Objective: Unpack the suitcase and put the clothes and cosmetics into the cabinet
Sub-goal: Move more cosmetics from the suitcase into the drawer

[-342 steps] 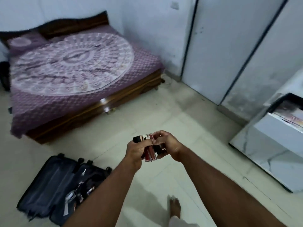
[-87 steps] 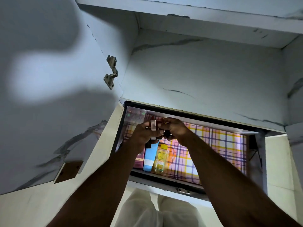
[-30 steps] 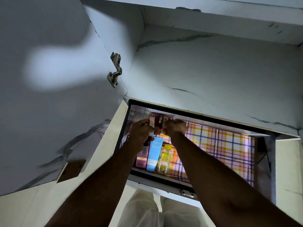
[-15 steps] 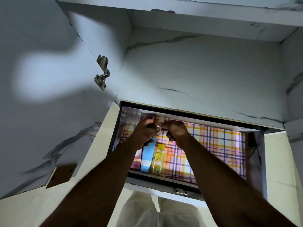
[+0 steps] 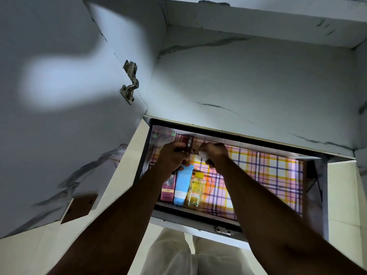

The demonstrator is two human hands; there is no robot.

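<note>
My hands have parted since a moment ago. My left hand (image 5: pixel 171 155) is closed on the red lipsticks (image 5: pixel 187 142), now set upright at the back left of the drawer (image 5: pixel 198 212). My right hand (image 5: pixel 213 153) has drawn just beside them, curled around something small and pale. The tubes (image 5: pixel 181 185) and bottle (image 5: pixel 195 188) lie below my left wrist. I judge this batch is nearly stowed.

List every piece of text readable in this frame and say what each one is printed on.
"GARNIER" — on the yellow bottle in the drawer.
"IVORY" — on the pink box, with "BB" partly showing above it.
The smaller lines on the bottle and box are too small to read.
The blue tube shows no legible text.
</note>
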